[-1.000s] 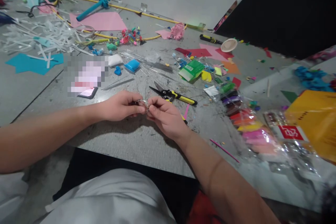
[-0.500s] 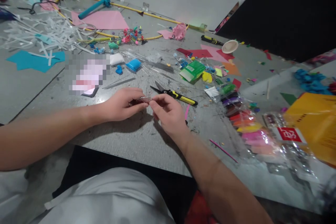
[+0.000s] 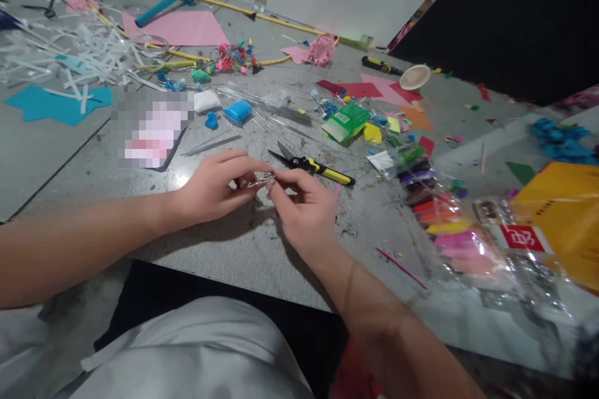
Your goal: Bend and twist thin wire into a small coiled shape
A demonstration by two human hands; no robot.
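Between both hands, just above the table (image 3: 210,234), is a small bunch of thin, silvery wire (image 3: 260,181), partly covered by the fingers. My left hand (image 3: 218,184) curls around its left end, the index finger stretched across the top. With thumb and index finger, my right hand (image 3: 304,199) pinches the other end. Right behind the hands lie black-and-yellow shears (image 3: 311,166) with their blades apart. Tweezers (image 3: 213,145) rest beyond my left hand, and a phone (image 3: 161,137) with a blurred screen lies to their left.
Loose wires (image 3: 281,113), a blue clay packet (image 3: 238,112) and a green packet (image 3: 346,123) lie farther back. White paper strips (image 3: 98,53) heap up at the left. Bags of coloured clay (image 3: 449,224) and a yellow envelope (image 3: 561,218) cover the right side. A pink stick (image 3: 402,268) lies near the front edge.
The left index finger has stretched out over the wire towards the right fingertips, and more of the wire shows now. Both hands stay in nearly the same place; the view has shifted slightly.
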